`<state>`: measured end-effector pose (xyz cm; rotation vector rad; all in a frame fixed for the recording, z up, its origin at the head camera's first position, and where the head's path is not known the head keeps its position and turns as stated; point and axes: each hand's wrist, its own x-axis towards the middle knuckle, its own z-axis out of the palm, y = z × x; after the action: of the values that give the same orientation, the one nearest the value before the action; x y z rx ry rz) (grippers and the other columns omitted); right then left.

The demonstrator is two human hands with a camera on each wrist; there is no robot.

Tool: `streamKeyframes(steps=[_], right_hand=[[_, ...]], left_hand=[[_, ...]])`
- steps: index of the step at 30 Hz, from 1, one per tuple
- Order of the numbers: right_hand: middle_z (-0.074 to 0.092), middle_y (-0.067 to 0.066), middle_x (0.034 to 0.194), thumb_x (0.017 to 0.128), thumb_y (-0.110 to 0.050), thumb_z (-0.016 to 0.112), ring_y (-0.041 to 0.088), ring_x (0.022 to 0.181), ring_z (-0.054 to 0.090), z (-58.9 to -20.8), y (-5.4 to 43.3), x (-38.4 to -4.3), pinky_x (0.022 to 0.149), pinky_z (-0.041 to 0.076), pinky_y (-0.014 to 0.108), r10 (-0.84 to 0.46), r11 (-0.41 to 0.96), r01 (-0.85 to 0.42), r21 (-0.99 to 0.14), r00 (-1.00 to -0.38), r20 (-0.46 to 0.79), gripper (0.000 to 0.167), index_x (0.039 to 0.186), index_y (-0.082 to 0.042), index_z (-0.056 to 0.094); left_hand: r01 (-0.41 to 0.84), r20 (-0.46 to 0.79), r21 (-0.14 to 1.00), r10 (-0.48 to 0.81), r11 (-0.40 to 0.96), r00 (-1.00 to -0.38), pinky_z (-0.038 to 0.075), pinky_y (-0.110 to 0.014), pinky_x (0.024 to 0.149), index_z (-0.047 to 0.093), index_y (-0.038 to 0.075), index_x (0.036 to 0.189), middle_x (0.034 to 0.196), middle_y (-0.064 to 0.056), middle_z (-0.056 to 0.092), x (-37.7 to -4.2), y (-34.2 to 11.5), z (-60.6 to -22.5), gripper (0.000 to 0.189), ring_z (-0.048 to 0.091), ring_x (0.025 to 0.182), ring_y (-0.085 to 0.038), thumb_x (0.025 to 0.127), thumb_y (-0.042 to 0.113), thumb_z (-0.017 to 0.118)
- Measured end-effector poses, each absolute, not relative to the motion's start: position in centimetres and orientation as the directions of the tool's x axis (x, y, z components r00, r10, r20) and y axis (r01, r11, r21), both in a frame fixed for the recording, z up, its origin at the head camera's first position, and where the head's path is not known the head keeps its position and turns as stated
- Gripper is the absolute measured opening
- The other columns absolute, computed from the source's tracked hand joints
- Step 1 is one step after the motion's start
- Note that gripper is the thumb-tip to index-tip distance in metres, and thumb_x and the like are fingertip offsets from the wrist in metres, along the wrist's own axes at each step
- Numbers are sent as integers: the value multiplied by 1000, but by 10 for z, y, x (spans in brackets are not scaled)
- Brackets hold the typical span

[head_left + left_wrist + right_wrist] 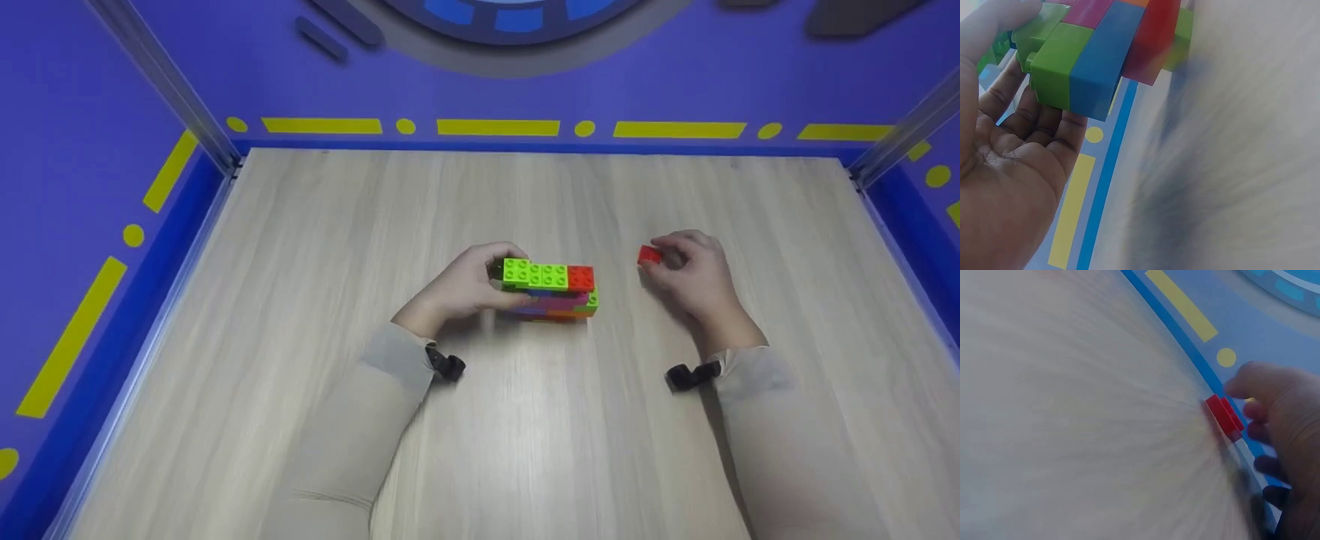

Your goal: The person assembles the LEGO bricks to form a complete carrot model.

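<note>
My left hand [480, 281] grips the left end of a block stack of toy building bricks [555, 276]. Its top row is lime green with a red end, over blue, pink and orange layers. In the left wrist view the stack [1106, 62] shows green, blue and red bricks, with the thumb on one side and the fingers on the other. To the right, my right hand [697, 274] has thumb and index finger at opposite sides of a small red brick [649, 256], pinching it. The same red brick [1223, 417] is close over the tabletop at the fingertips.
A light wood-grain table [375, 202] lies beneath both hands. Blue-purple walls [495, 97] with yellow dashes stand at its back and sides, with metal posts [180, 90] at the corners. Each wrist wears a small black camera [450, 367].
</note>
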<state>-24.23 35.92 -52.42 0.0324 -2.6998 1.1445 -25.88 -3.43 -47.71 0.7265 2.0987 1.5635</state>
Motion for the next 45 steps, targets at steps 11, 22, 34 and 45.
streamKeyframes(steps=[11, 22, 34, 45], right_hand=[[72, 21, 137, 98, -15, 83, 35, 129, 53, -521, 355, -241, 107, 42, 41, 77, 709, -68, -701, -982, 174, 35, 130, -2, 80], [71, 3, 127, 99, -20, 89, 16, 119, 59, -517, 349, -240, 102, 44, 21, 120, 574, -70, -816, -978, 168, 34, 129, -6, 80], [72, -7, 117, 97, 4, 85, 11, 106, 70, -503, 322, -233, 96, 58, 15, 31, 249, -186, -950, -979, 200, 32, 129, 6, 80], [87, -3, 120, 97, 13, 79, 12, 111, 80, -485, 299, -219, 99, 64, 20, -69, 66, -236, -969, -970, 232, 40, 137, 11, 73]], left_hand=[[176, 2, 962, 638, 209, -770, 57, -32, 106, 72, 9, 126, 123, -4, 75, -259, -34, -479, 42, 71, 114, -19, 89, 11, 93], [166, -5, 964, 640, 207, -769, 56, -35, 109, 72, 9, 126, 124, -6, 76, -258, -34, -480, 42, 72, 116, -19, 90, 10, 92], [160, 1, 969, 643, 189, -766, 60, -33, 105, 72, 8, 126, 124, -5, 75, -259, -34, -481, 40, 73, 114, -19, 91, 9, 92], [168, 7, 967, 638, 192, -770, 57, -32, 107, 72, 9, 126, 124, -5, 76, -259, -32, -482, 41, 72, 115, -18, 90, 10, 93]])
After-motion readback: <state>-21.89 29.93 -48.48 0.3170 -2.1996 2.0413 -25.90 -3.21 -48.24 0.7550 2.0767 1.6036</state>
